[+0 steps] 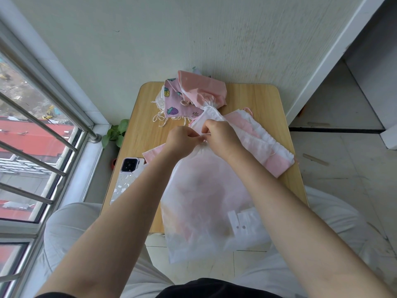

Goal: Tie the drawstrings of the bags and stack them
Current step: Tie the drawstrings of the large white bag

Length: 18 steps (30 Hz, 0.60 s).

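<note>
A large translucent white bag lies on the small wooden table and hangs over its near edge, its neck gathered tight. My left hand and my right hand meet at that neck, fingers curled and pinching the thin white drawstring between them. Beyond my hands lies a heap of other bags: a pink one with a cinched white neck and a lilac strawberry-print one with loose white cords. A pink-and-white striped bag lies flat to the right.
A phone in a white case rests face down on the table's left side. A window with metal bars runs along the left, with a small green plant on the sill. A white wall stands right behind the table.
</note>
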Tool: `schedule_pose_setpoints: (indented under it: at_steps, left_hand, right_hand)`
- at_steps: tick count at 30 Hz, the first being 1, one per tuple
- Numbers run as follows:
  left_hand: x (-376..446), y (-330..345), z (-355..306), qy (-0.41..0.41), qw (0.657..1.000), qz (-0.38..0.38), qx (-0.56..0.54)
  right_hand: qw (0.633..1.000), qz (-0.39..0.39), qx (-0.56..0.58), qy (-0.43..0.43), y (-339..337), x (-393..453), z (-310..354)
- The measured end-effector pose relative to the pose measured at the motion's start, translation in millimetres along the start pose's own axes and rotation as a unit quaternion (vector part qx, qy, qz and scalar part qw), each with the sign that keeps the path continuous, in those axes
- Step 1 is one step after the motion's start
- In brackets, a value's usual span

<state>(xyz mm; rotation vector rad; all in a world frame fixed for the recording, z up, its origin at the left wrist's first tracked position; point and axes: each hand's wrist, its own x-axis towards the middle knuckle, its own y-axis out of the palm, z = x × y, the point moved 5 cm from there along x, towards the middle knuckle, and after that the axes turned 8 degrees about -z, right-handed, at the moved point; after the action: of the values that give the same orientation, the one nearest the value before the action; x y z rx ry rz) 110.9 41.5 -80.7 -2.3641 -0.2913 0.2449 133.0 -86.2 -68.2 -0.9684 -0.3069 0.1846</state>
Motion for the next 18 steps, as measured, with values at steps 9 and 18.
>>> schedule_pose_setpoints:
  at_steps: [9, 18]
  left_hand:
    - [-5.3, -2.5, -1.5, 0.054, 0.997, -0.016, 0.054]
    - [-4.6, -4.6, -2.1, 0.028, 0.999, -0.002, 0.033]
  right_hand:
    - [0.998, 0.046, -0.035, -0.040, -6.0, -0.9, 5.4]
    - [0.998, 0.024, 0.012, -0.053, -8.7, -3.7, 14.7]
